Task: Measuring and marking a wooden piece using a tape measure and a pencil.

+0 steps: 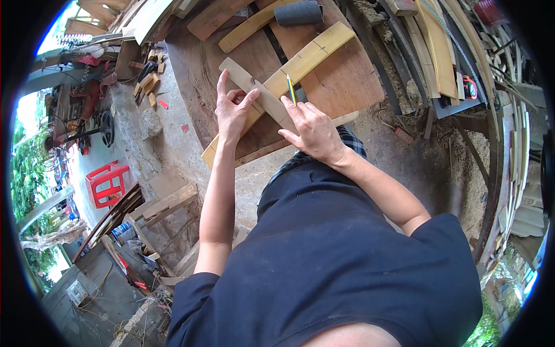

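A pale, flat wooden strip with a rounded end (239,73) lies slantwise across a longer yellowish board (315,52). My left hand (231,115) steadies the strip, its index finger stretched along the edge and its thumb pressed on the wood. To the right, my right hand (315,132) grips a yellow and dark striped pencil (291,88). The pencil's tip points up, over the yellow board just beyond the strip. Dark pencil lines cross the board's far part. Both pieces rest on a brown wooden work table (199,87).
A grey cylindrical roll (298,13) and a curved board (248,33) lie at the table's far side. Small wood blocks (151,82) sit on the floor to the left, near a red plastic stool (108,184). Stacked planks and a tape measure (469,88) are at right.
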`<state>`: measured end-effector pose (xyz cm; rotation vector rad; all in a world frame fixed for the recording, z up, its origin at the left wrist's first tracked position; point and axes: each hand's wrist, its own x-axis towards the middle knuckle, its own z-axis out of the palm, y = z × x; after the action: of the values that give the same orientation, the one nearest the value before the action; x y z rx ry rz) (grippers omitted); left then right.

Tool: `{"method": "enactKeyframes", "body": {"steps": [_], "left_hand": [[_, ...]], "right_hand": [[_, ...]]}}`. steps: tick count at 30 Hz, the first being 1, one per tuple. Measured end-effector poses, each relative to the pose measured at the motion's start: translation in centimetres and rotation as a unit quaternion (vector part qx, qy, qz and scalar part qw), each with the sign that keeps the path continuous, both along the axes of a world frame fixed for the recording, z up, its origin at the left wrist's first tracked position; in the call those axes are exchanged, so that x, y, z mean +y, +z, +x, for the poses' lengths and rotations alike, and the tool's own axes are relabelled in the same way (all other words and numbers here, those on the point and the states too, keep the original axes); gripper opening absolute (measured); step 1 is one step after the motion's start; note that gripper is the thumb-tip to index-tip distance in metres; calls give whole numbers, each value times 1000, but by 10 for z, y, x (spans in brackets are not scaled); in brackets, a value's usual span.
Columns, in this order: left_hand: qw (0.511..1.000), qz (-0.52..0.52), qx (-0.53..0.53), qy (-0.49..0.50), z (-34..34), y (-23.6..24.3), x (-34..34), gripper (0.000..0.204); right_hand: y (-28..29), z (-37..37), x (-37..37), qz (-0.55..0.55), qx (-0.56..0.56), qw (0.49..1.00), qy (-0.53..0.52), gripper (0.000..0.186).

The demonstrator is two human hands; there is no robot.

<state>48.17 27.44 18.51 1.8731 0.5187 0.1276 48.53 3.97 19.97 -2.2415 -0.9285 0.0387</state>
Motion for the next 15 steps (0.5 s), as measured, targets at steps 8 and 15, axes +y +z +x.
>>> {"method": "enactKeyframes", "body": {"steps": [8,15], "left_hand": [[1000,-9,-5,-4,0,0,0,100],[999,-30,-11,-3,2,1,-3,100]], "right_hand": [[14,28,-9,178,70,981,-40,39],[4,45,7,280,238,927,-82,40]]}}
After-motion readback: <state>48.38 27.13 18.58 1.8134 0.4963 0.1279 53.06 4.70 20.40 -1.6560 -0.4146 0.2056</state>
